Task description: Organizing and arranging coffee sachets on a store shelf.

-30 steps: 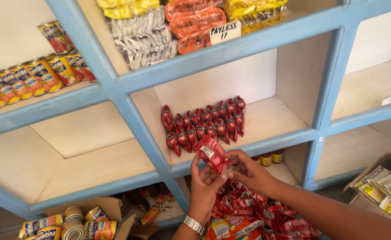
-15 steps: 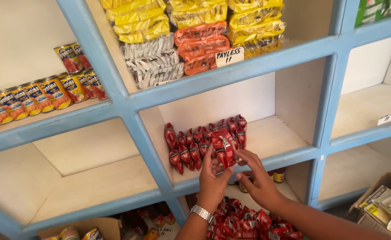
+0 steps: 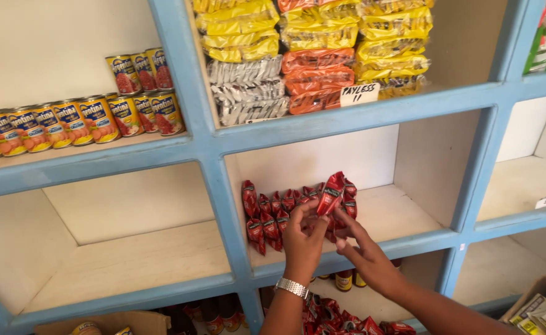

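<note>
Holding a red sachet (image 3: 331, 193) pinched in our left hand (image 3: 302, 239), we keep it just above the fingertips, over the row of red sachets (image 3: 273, 214) on the blue shelf (image 3: 409, 242). Our right hand (image 3: 365, 257) sits just beside, fingers loosely spread, seemingly empty. Best to stand it upright, snug against its neighbours.

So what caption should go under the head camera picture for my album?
Left hand and right hand set a red sauce packet among others on a blue shelf.
</note>
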